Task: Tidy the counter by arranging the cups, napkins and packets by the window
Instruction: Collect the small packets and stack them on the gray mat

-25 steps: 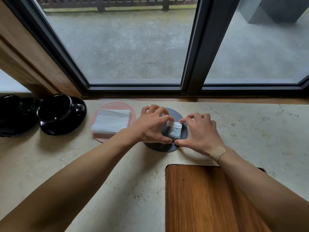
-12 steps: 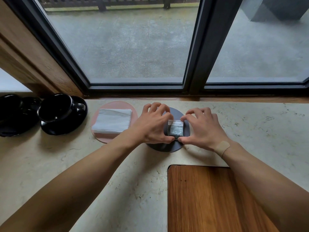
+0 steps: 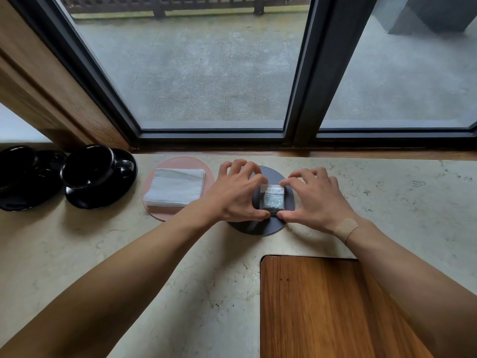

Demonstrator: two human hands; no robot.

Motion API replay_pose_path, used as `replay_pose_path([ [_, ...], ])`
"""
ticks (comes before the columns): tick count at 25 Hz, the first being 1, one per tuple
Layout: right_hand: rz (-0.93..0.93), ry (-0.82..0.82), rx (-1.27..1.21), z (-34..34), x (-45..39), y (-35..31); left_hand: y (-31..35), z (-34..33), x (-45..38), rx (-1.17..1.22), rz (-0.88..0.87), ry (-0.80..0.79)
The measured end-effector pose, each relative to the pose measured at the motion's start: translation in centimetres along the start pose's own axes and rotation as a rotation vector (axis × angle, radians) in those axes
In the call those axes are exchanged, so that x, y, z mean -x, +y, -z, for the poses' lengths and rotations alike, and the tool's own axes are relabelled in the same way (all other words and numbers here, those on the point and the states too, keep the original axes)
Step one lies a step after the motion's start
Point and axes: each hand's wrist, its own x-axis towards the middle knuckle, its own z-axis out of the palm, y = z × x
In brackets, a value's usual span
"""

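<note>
A small stack of grey-and-white packets (image 3: pixel 272 198) sits on a dark grey round coaster (image 3: pixel 255 227) near the window. My left hand (image 3: pixel 236 193) pinches the stack's left side between thumb and fingers. My right hand (image 3: pixel 313 198) pinches its right side the same way. A folded pile of white napkins (image 3: pixel 175 187) lies on a pink round coaster (image 3: pixel 160 215) just to the left. Two black cups on black saucers stand at the far left, the nearer cup (image 3: pixel 87 166) with its handle pointing right and the other cup (image 3: pixel 15 164) partly cut off.
The pale stone counter (image 3: pixel 103 254) runs along a dark-framed window (image 3: pixel 304 73). A wooden panel (image 3: pixel 322 306) is set into the counter at the near right. A wooden wall post (image 3: pixel 46 81) rises at the back left behind the cups.
Both hands have closed in slightly on the packets, squaring the stack on the grey coaster. Cups and napkins have not moved.
</note>
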Motion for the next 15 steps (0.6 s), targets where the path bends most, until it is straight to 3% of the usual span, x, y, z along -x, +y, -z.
replay_pose_path([
  [15,-0.046,-0.021,-0.043,-0.18,0.1,-0.1,-0.25,-0.22,-0.14,0.02,-0.008,-0.015],
])
